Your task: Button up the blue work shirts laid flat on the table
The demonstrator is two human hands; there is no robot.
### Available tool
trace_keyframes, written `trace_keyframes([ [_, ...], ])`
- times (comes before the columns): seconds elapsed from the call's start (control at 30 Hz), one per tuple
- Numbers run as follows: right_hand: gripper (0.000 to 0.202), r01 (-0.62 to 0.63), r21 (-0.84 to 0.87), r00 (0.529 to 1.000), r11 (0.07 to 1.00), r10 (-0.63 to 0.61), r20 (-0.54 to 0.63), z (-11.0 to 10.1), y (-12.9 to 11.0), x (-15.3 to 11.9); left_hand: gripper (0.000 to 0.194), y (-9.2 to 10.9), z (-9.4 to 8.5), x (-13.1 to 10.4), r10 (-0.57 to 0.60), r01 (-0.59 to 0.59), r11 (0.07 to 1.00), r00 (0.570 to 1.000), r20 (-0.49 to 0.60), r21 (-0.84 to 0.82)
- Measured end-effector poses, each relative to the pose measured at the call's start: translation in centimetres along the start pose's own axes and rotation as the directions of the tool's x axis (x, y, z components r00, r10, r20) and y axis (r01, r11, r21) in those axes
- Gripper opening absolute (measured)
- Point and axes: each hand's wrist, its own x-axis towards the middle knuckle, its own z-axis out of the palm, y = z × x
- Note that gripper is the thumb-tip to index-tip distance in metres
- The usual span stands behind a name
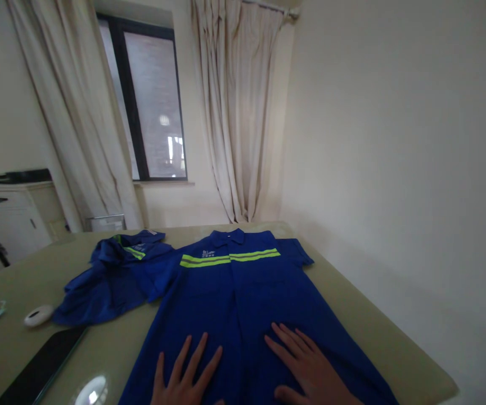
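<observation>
Pressing flat on the lower front of the blue shirt [243, 292], the left hand [184, 374] and right hand [306, 365] both lie open with fingers spread, gripping nothing. Already spread face up on the desk [373, 337] with collar away from the person and sleeves out, the shirt looks smoothed but shows no fold yet, so I judge the folding itself is all left to do. A second shirt [112, 275] lies crumpled just beside its left sleeve, untouched, near a mouse [38, 315] and a dark tablet [43, 365].
</observation>
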Motion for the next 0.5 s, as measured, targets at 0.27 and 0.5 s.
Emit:
trace_keyframes([
  [0.27,0.069,-0.136,0.123,0.989,0.983,0.127,0.076,-0.4,2.1,5.9,0.066,-0.8,-4.6,4.1,0.010,-0.013,0.995,1.000,-0.029,-0.095],
  [0.5,0.070,-0.223,0.083,0.975,0.971,0.222,0.017,0.1,4.2,9.7,0.068,-1.6,-5.7,8.8,-0.021,0.020,0.996,1.000,-0.011,-0.085],
])
